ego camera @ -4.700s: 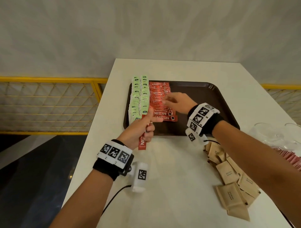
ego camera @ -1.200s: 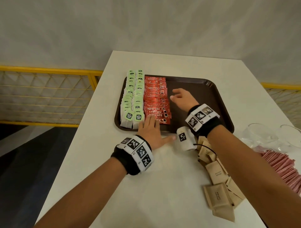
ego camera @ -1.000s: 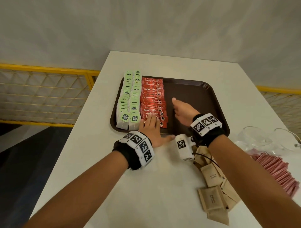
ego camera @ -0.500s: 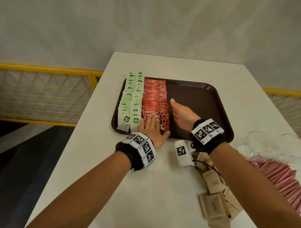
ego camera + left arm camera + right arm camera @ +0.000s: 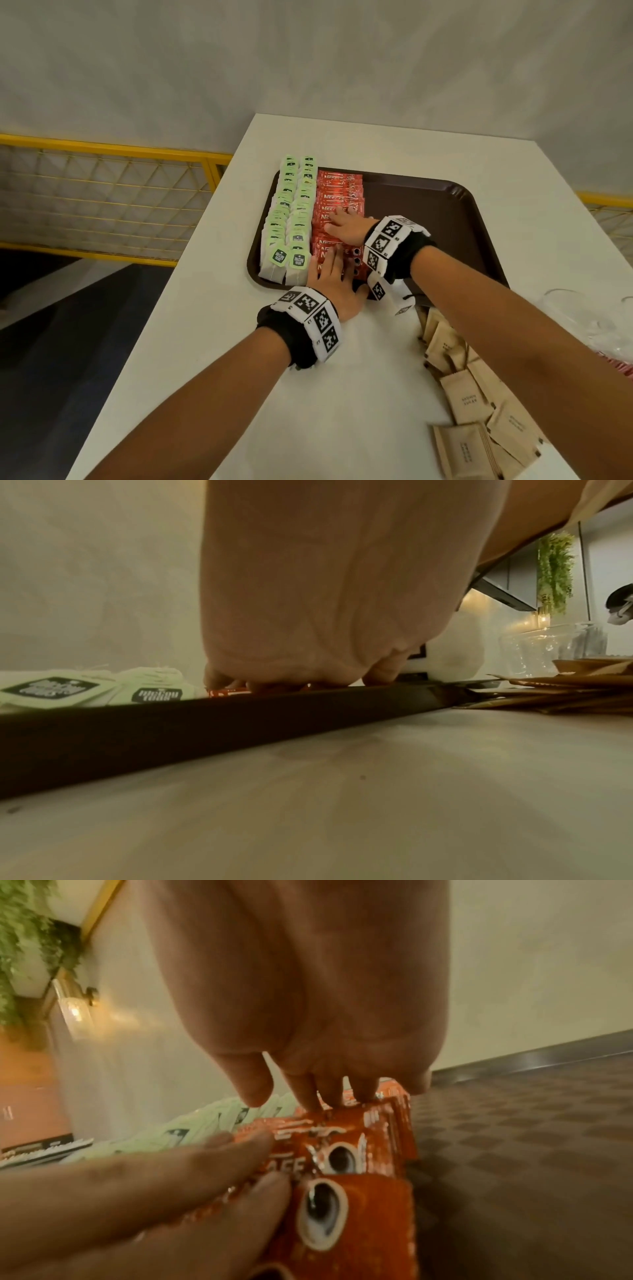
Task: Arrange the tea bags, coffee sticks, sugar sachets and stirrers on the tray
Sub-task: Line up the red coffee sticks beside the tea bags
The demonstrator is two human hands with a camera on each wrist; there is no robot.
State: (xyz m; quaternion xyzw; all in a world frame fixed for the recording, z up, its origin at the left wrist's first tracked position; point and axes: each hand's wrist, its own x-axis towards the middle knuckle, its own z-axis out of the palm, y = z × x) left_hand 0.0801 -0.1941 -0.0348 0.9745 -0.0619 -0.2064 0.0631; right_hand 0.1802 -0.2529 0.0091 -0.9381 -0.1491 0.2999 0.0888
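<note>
Red coffee sticks (image 5: 337, 205) in an overlapping column on the left part of a brown tray (image 5: 445, 219), just right of two columns of green-tagged tea bags (image 5: 291, 219). Right half of the tray bare. Left hand (image 5: 334, 277) flat, fingers (image 5: 178, 1172) straight, resting across the near tray rim and pressing the nearest sticks. Right hand (image 5: 347, 228) flat too, fingers (image 5: 308, 1091) extended and tips touching the middle of the stick column; nothing gripped by either. Both seemingly squaring up the row.

Brown sugar sachets (image 5: 479, 411) scattered loose on the white desk (image 5: 342, 428), near the right forearm, not yet on the tray. More red packets (image 5: 620, 366) barely visible at the right edge, beside clear glass jars (image 5: 582, 311). No stirrers identifiable. Yellow railing (image 5: 102, 150) behind the desk, left.

Risks, as a guess: slick, overlapped sticks likely to fan out or slide sideways into the tea bags if pushed unevenly; a hard shove from the near end could buckle the column or nudge the tray along the desk. Right forearm close above the sachets, so a careless sweep could knock some off.
</note>
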